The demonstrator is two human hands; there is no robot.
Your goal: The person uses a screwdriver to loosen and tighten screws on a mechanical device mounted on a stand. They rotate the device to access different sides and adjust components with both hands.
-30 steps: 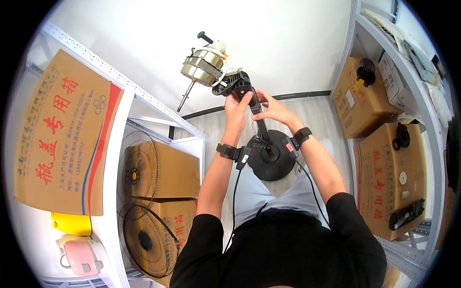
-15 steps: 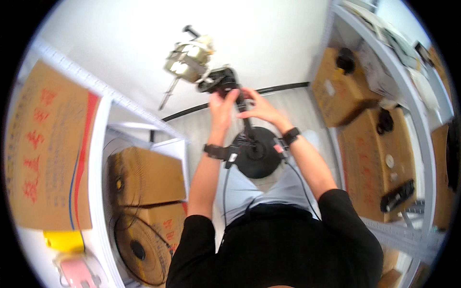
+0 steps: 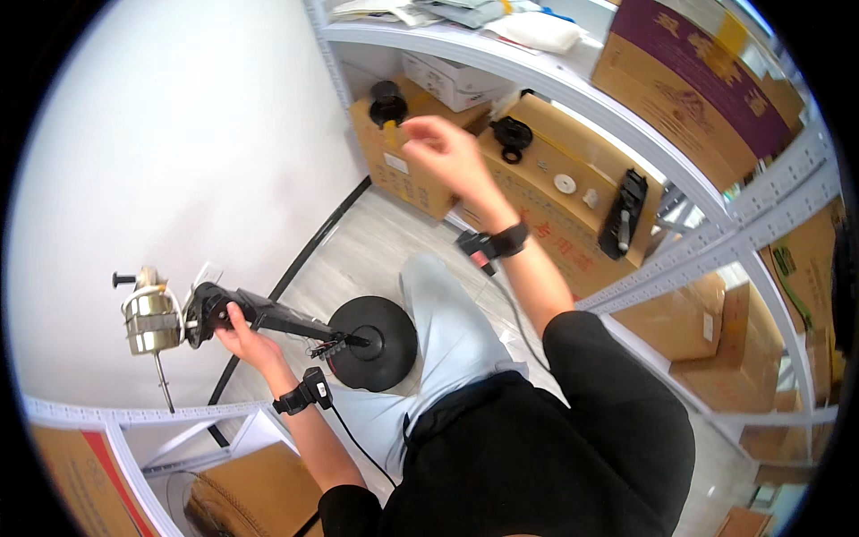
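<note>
A pedestal fan without blades or grille stands between my legs, with a round black base [image 3: 371, 345] and a black pole [image 3: 277, 315]. At its upper end is a bare silver motor [image 3: 152, 324] with a thin metal shaft. My left hand [image 3: 248, 343] is closed around the black neck just below the motor. My right hand [image 3: 447, 161] is raised in front of the shelf, its fingers loosely bent and apart, with nothing visible in them. Closest to it in the picture is a black cup-shaped cover [image 3: 387, 104] on a cardboard box [image 3: 420, 183].
Across another box [image 3: 559, 228] on the right shelf lie a round black part [image 3: 512, 134], a white disc [image 3: 565, 183] and a long black housing [image 3: 624, 215]. A metal shelf upright [image 3: 761, 197] rises at the right. Another shelf frame [image 3: 134, 413] stands at lower left.
My right hand has left the fan's neck and moved up and right toward the shelf. My left hand stays on the neck. The view has swung right, and the fan appears farther left.
</note>
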